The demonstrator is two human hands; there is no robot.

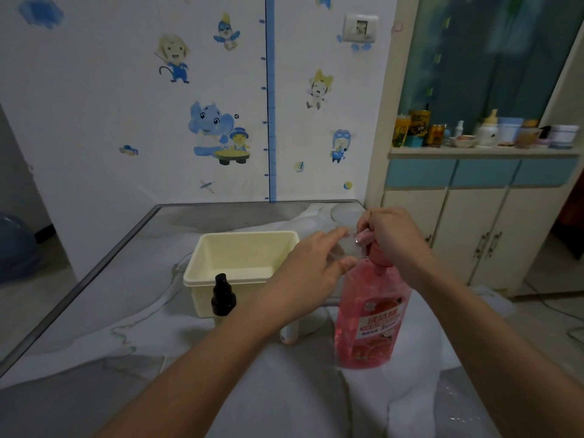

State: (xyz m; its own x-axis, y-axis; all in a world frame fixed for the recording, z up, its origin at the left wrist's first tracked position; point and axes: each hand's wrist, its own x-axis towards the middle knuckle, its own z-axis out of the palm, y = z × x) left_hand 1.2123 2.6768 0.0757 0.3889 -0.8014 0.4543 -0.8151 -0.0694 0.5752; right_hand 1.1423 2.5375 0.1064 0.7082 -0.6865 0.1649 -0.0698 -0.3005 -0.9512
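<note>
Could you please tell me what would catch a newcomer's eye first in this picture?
The tall pink bottle stands out at the front right, with the right hand gripping its pump top and the left hand holding a small clear container close by the pump. To its left sits a cream tub with a dark spray bottle in front.

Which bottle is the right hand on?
The tall pink pump bottle: the right hand grips its top. The small black spray bottle stands untouched.
</note>
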